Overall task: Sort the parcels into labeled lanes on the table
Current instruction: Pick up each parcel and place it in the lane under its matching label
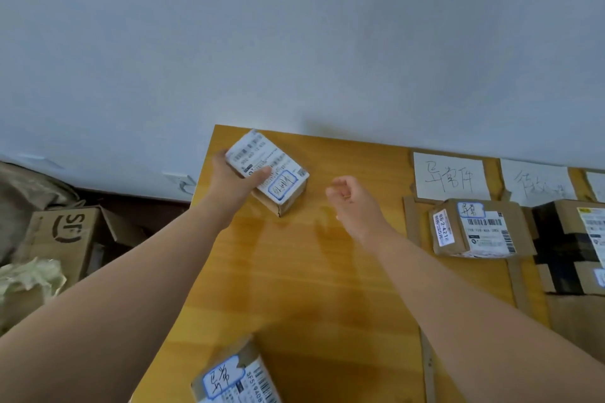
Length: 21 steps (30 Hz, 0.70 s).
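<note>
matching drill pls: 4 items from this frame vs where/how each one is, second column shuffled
Items:
1. held parcel
2. right hand
3. near parcel
4. SF carton

States:
A. off the table, on the person's left
B. gripped by the left hand at the table's far left corner
C. at the table's near edge, cut off by the frame
D. empty, loosely curled above the table

Pairs: 1-B, 2-D, 3-C, 4-A

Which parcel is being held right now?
The small parcel at the table's far left corner, in the left hand; the others lie untouched.
</note>
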Each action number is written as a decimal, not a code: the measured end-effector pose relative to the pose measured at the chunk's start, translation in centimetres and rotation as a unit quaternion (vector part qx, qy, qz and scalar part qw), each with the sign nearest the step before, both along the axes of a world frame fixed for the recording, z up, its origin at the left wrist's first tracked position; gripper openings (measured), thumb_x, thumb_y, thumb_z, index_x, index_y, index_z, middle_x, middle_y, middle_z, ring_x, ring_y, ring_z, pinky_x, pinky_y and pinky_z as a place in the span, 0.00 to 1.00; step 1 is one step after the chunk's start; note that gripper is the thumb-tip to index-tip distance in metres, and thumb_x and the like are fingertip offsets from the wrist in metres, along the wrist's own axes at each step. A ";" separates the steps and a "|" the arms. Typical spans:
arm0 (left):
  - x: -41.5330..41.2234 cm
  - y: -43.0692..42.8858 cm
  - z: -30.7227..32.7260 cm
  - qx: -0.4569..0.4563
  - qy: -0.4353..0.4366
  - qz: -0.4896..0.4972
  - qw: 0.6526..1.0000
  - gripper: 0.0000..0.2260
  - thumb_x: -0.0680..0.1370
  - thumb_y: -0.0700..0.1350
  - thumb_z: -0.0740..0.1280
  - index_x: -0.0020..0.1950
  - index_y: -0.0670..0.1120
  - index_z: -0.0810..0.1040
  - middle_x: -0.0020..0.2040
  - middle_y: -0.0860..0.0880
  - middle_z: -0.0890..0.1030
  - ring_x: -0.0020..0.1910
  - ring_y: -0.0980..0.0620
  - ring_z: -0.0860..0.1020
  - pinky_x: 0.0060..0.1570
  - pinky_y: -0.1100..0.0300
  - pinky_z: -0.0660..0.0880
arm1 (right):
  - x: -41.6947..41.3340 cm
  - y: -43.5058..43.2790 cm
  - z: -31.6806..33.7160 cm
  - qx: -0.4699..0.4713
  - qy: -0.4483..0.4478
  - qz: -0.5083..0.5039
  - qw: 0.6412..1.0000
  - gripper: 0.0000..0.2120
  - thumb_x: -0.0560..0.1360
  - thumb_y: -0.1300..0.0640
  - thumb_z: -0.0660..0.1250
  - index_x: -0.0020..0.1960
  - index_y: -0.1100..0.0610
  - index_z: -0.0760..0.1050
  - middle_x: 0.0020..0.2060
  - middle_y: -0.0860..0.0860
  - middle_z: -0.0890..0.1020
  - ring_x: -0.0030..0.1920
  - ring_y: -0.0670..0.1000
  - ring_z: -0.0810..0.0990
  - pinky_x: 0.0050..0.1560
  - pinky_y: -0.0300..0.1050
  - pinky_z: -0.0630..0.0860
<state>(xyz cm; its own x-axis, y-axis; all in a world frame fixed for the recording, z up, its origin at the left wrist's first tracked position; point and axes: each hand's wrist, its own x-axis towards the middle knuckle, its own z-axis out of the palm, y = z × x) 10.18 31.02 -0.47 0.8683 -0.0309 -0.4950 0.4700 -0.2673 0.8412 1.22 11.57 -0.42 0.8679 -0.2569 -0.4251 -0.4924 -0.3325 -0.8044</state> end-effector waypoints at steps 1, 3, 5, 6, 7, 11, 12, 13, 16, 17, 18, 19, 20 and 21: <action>-0.2 -0.3 0.2 0.000 -0.010 -0.027 1.000 0.37 0.73 0.45 0.73 0.74 0.49 0.55 0.58 0.54 0.74 0.57 0.52 0.76 0.51 0.58 0.73 | 0.2 0.0 -0.1 0.017 0.004 -0.007 1.000 0.18 0.80 0.47 0.60 0.67 0.51 0.68 0.58 0.46 0.74 0.58 0.48 0.74 0.63 0.50 0.73; -0.7 -1.0 0.5 0.002 -0.027 -0.079 0.996 0.36 0.73 0.43 0.73 0.74 0.49 0.55 0.54 0.58 0.74 0.54 0.54 0.77 0.49 0.60 0.75 | 0.5 0.0 -0.4 0.057 0.007 -0.023 0.998 0.21 0.80 0.43 0.59 0.70 0.51 0.67 0.58 0.44 0.73 0.60 0.46 0.73 0.66 0.51 0.72; -1.3 -1.5 0.7 0.005 -0.055 -0.123 0.991 0.36 0.73 0.42 0.73 0.73 0.50 0.56 0.53 0.61 0.72 0.50 0.59 0.77 0.43 0.66 0.75 | 0.4 -0.3 -0.7 0.098 0.013 -0.027 0.995 0.22 0.79 0.40 0.59 0.69 0.50 0.67 0.57 0.42 0.75 0.59 0.45 0.74 0.65 0.50 0.71; -1.6 -1.8 0.9 0.010 -0.072 -0.146 0.987 0.35 0.72 0.42 0.74 0.73 0.51 0.57 0.53 0.62 0.72 0.50 0.60 0.76 0.40 0.68 0.75 | 0.3 -0.4 -0.9 0.114 0.018 -0.020 0.993 0.22 0.78 0.39 0.59 0.67 0.49 0.68 0.57 0.42 0.77 0.58 0.44 0.75 0.64 0.49 0.71; -1.9 -2.0 1.1 0.016 -0.087 -0.168 0.982 0.35 0.72 0.42 0.74 0.72 0.51 0.58 0.54 0.62 0.72 0.50 0.61 0.76 0.39 0.69 0.75 | 0.1 -0.5 -1.1 0.126 0.024 -0.011 0.992 0.22 0.77 0.38 0.60 0.64 0.50 0.68 0.56 0.44 0.79 0.57 0.45 0.77 0.63 0.49 0.72; -3.2 -2.3 1.7 0.021 -0.112 -0.217 0.969 0.31 0.72 0.41 0.73 0.69 0.53 0.61 0.54 0.60 0.74 0.51 0.62 0.76 0.40 0.68 0.79 | -0.9 -0.5 -1.3 0.191 0.037 -0.021 0.981 0.26 0.69 0.41 0.70 0.59 0.55 0.68 0.55 0.54 0.81 0.53 0.52 0.82 0.59 0.51 0.78; -3.5 -2.3 1.9 0.022 -0.117 -0.219 0.968 0.29 0.73 0.41 0.73 0.68 0.53 0.62 0.53 0.62 0.74 0.50 0.63 0.76 0.41 0.67 0.79 | -1.2 -0.4 -1.1 0.208 0.035 -0.033 0.977 0.29 0.67 0.41 0.71 0.59 0.56 0.67 0.55 0.56 0.81 0.53 0.53 0.83 0.58 0.52 0.79; -3.8 -2.3 2.1 0.022 -0.121 -0.218 0.968 0.28 0.74 0.41 0.72 0.67 0.53 0.62 0.53 0.62 0.74 0.50 0.63 0.76 0.41 0.66 0.79 | -1.4 -0.2 -0.8 0.220 0.032 -0.043 0.974 0.31 0.65 0.41 0.72 0.60 0.56 0.67 0.56 0.56 0.81 0.52 0.54 0.83 0.57 0.52 0.79; -4.8 -2.5 3.5 0.004 -0.126 -0.200 0.972 0.29 0.74 0.43 0.72 0.69 0.54 0.61 0.59 0.58 0.74 0.51 0.62 0.76 0.41 0.66 0.79 | -2.5 -0.3 0.3 0.231 0.017 -0.058 0.971 0.37 0.63 0.40 0.71 0.64 0.57 0.65 0.56 0.56 0.81 0.53 0.55 0.83 0.56 0.52 0.79; -5.2 -2.7 4.1 -0.017 -0.122 -0.176 0.977 0.30 0.73 0.45 0.72 0.70 0.54 0.60 0.63 0.56 0.72 0.53 0.60 0.76 0.42 0.66 0.79 | -2.9 -0.4 0.8 0.236 0.010 -0.057 0.970 0.37 0.64 0.39 0.70 0.66 0.57 0.65 0.56 0.56 0.81 0.53 0.54 0.83 0.56 0.50 0.78; -5.5 -2.8 4.5 -0.035 -0.117 -0.150 0.981 0.32 0.73 0.47 0.73 0.71 0.55 0.59 0.65 0.54 0.70 0.55 0.58 0.77 0.45 0.64 0.78 | -3.4 -0.5 1.4 0.237 0.003 -0.053 0.970 0.37 0.65 0.38 0.69 0.66 0.57 0.65 0.56 0.55 0.82 0.54 0.54 0.83 0.57 0.50 0.77; -5.9 -2.9 5.1 -0.048 -0.112 -0.132 0.984 0.34 0.73 0.49 0.73 0.72 0.55 0.57 0.66 0.53 0.69 0.57 0.57 0.76 0.48 0.61 0.78 | -3.8 -0.6 1.9 0.236 -0.005 -0.052 0.970 0.36 0.67 0.38 0.68 0.66 0.57 0.65 0.55 0.55 0.82 0.54 0.53 0.83 0.58 0.50 0.77; -6.4 -3.1 5.5 -0.054 -0.103 -0.128 0.985 0.35 0.73 0.52 0.72 0.73 0.55 0.56 0.66 0.52 0.69 0.59 0.54 0.76 0.52 0.58 0.77 | -4.3 -0.8 2.5 0.234 -0.014 -0.052 0.971 0.34 0.69 0.38 0.67 0.66 0.57 0.66 0.54 0.54 0.83 0.53 0.52 0.83 0.57 0.50 0.77; -7.0 -3.2 5.9 -0.059 -0.086 -0.134 0.985 0.35 0.72 0.55 0.71 0.74 0.55 0.56 0.66 0.51 0.70 0.60 0.52 0.76 0.56 0.54 0.76 | -4.7 -0.8 3.2 0.232 -0.024 -0.053 0.971 0.30 0.72 0.39 0.67 0.66 0.57 0.66 0.54 0.54 0.83 0.52 0.51 0.84 0.53 0.48 0.79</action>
